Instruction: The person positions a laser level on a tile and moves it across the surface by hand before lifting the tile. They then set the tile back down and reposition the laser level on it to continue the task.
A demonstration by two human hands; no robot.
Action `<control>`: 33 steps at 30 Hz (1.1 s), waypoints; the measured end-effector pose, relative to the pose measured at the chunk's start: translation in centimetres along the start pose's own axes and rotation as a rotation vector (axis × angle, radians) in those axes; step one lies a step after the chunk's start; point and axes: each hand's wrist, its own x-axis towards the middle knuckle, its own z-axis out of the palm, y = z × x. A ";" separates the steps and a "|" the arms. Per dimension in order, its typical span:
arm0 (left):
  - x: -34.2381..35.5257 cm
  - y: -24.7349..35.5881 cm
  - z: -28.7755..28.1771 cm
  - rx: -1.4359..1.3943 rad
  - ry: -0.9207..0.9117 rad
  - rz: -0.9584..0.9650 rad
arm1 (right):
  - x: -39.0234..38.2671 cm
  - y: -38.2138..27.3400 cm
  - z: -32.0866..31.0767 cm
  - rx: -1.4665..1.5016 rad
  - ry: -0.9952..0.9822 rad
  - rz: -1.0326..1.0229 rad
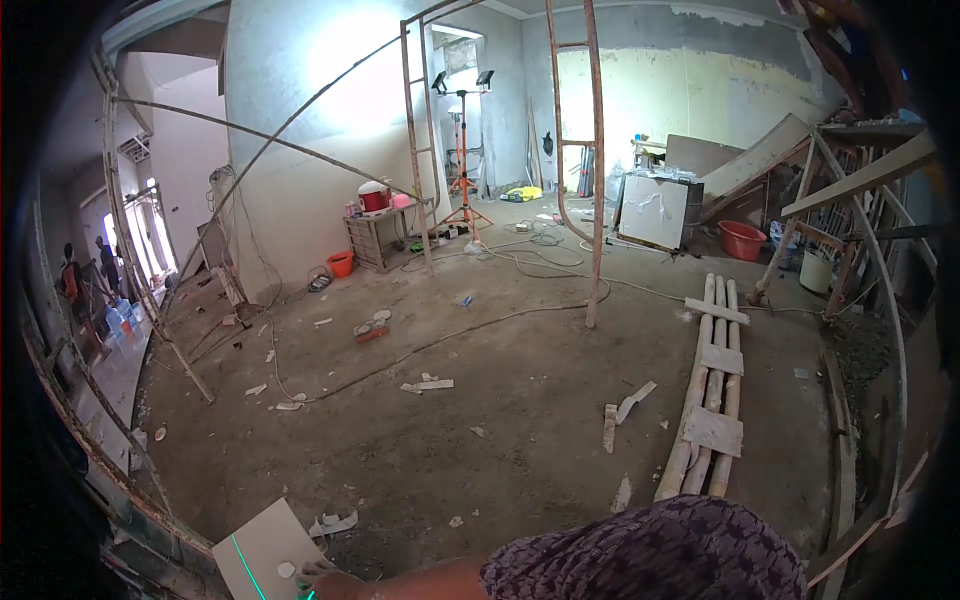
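Note:
My right arm, in a dark patterned sleeve, reaches in from the lower right toward the left. At the bottom edge my right hand [330, 581] rests at a pale flat board [262, 545], its fingers bent. Whatever it grips is cut off by the frame edge. A bright green line runs down the board, and a green glint shows by the hand. A small whitish round spot or piece [287, 569] lies on the board near my fingertips. Torn pale scraps [335, 523] lie on the floor just beyond the board. My left hand is out of sight.
Rusty scaffold frames stand at left and centre [596, 200]. Bamboo poles [708, 385] lie at right. Cables [450, 345], scraps and a brick piece [371, 333] litter the floor. Farther back are a tripod work light [463, 150], a small table [380, 240], red basins [742, 240] and leaning boards.

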 end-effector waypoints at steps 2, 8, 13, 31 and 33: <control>2.2 1.1 1.3 -0.028 0.002 0.042 | -0.3 2.8 0.7 -0.056 -0.088 0.044; -0.2 0.5 -0.1 0.043 -0.010 -0.020 | -0.2 0.5 2.1 0.037 -0.120 0.091; 0.4 1.2 0.0 0.132 -0.016 -0.079 | -1.3 7.0 6.4 0.222 -0.133 0.113; -0.3 2.8 -0.8 0.248 -0.097 -0.297 | 0.3 2.0 0.1 -0.029 -0.144 -0.029; -0.6 2.8 -0.8 0.251 -0.140 -0.362 | 0.3 2.1 0.3 -0.038 -0.129 -0.032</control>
